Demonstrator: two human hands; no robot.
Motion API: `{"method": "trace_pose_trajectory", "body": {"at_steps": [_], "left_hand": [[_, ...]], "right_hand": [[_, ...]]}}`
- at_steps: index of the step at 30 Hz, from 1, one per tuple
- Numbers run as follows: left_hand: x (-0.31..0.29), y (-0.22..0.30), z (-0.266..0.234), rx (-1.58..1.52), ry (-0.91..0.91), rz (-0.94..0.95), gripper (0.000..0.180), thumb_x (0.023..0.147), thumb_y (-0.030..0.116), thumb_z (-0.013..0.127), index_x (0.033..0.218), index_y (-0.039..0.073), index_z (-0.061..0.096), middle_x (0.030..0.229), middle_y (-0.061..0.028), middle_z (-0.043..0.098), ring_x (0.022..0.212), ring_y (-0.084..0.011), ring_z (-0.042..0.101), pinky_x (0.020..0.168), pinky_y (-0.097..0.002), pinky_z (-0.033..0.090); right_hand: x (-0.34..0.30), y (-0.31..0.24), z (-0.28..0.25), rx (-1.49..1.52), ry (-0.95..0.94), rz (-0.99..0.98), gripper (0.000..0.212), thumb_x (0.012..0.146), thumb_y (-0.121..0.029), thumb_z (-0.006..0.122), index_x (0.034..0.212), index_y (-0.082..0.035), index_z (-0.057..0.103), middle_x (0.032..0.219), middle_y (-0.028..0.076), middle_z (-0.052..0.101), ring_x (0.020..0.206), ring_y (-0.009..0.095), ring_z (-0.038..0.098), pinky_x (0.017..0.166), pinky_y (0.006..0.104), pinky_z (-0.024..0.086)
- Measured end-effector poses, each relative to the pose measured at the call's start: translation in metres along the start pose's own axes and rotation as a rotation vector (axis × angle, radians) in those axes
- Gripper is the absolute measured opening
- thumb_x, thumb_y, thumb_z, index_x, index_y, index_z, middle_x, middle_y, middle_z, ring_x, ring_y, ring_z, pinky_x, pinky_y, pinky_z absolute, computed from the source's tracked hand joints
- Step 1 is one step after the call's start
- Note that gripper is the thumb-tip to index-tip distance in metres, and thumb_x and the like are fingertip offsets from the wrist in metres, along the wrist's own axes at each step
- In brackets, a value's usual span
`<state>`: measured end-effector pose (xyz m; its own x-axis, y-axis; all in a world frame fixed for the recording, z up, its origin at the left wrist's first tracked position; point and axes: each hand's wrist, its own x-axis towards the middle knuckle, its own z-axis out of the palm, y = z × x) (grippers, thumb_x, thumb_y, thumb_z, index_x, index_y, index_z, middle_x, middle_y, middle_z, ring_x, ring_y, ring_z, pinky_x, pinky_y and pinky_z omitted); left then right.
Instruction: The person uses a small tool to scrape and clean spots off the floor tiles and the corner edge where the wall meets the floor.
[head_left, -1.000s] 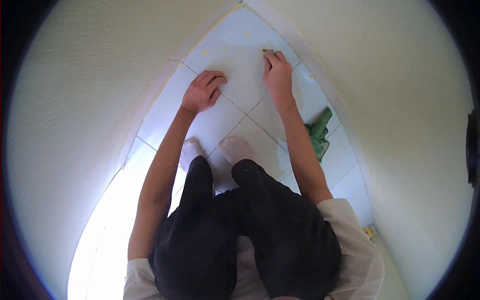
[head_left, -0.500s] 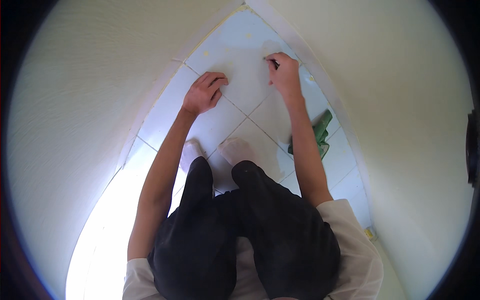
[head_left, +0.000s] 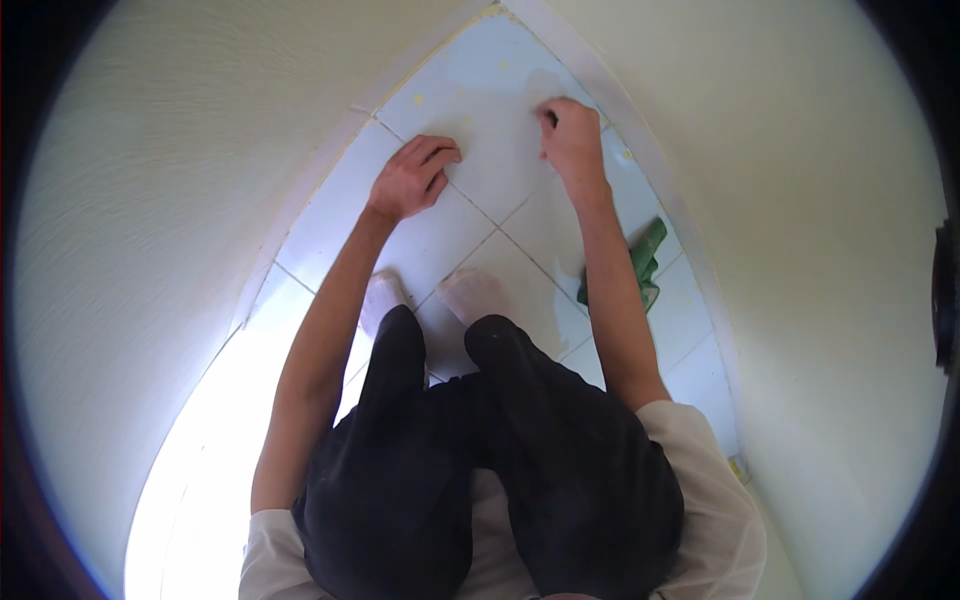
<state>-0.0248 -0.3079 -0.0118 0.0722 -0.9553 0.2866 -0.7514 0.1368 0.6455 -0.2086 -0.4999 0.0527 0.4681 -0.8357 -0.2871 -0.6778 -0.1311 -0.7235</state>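
Observation:
My right hand (head_left: 575, 138) is down at a pale tile (head_left: 490, 105) near the far corner, thumb and fingers pinched together. Anything held in that pinch is hidden and blurred. Around it the tile has a greyish smear, and a small yellow spot (head_left: 420, 99) marks its left side. My left hand (head_left: 412, 178) rests on or just over the floor by a grout line, its fingers loosely bent and the thumb apart, with nothing visible in it. Beside my right forearm lies a crumpled green cloth or plastic piece (head_left: 648, 252), partly covered by the arm.
Cream walls meet at the far corner, the left wall (head_left: 200, 180) and the right wall (head_left: 760, 200) hemming in the floor. My feet in pale socks (head_left: 475, 293) stand on the tiles between my arms. A dark object (head_left: 942, 298) is on the wall at the far right.
My right hand has shifted slightly at the tile, still pinched, its fingertips now blurred. My left hand keeps nearly the same place and pose. The whole view has moved a little.

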Motion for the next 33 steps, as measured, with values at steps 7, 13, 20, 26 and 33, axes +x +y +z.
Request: {"method": "trace_pose_trajectory", "body": {"at_steps": [7,13,20,26,33], "left_hand": [[0.002,0.002,0.001,0.0,-0.004,0.004,0.033,0.076,-0.002,0.066,0.107,0.01,0.065,0.116,-0.0051,0.065,0.103,-0.0277,0.064,0.091,-0.04,0.056],[0.001,0.002,0.001,0.002,-0.023,-0.015,0.032,0.077,-0.002,0.065,0.107,0.011,0.065,0.117,-0.0046,0.065,0.104,-0.0273,0.064,0.091,-0.0398,0.056],[0.001,0.001,0.001,0.004,-0.023,-0.013,0.033,0.077,-0.001,0.066,0.107,0.011,0.065,0.117,-0.0037,0.065,0.105,-0.0269,0.063,0.091,-0.0394,0.056],[0.001,0.001,0.002,0.015,-0.019,-0.006,0.033,0.077,-0.001,0.066,0.108,0.011,0.065,0.117,-0.0039,0.065,0.104,-0.027,0.064,0.091,-0.0392,0.056],[0.003,0.004,0.001,-0.001,-0.001,0.004,0.032,0.077,-0.001,0.065,0.107,0.011,0.066,0.114,-0.0036,0.065,0.103,-0.0268,0.064,0.09,-0.0389,0.056]], "right_hand": [[0.002,0.014,-0.007,0.013,0.026,-0.089,0.012,0.09,0.005,0.062,0.093,0.005,0.073,0.089,0.017,0.069,0.052,0.03,0.067,0.052,0.0385,0.056],[-0.004,0.024,-0.001,0.03,0.073,-0.203,0.011,0.088,0.007,0.063,0.094,0.005,0.073,0.09,0.016,0.068,0.054,0.031,0.067,0.056,0.039,0.056],[0.005,0.024,0.011,-0.023,0.115,-0.27,0.013,0.085,0.006,0.063,0.092,0.001,0.073,0.091,0.017,0.068,0.075,0.038,0.068,0.07,0.044,0.056],[0.009,0.028,0.012,-0.064,0.091,-0.271,0.013,0.085,0.004,0.063,0.09,0.0,0.074,0.093,0.018,0.067,0.082,0.04,0.068,0.074,0.0463,0.055],[0.005,0.024,0.012,-0.27,0.119,-0.314,0.015,0.085,0.004,0.062,0.092,-0.001,0.074,0.095,0.018,0.068,0.085,0.042,0.068,0.077,0.0476,0.055]]}}
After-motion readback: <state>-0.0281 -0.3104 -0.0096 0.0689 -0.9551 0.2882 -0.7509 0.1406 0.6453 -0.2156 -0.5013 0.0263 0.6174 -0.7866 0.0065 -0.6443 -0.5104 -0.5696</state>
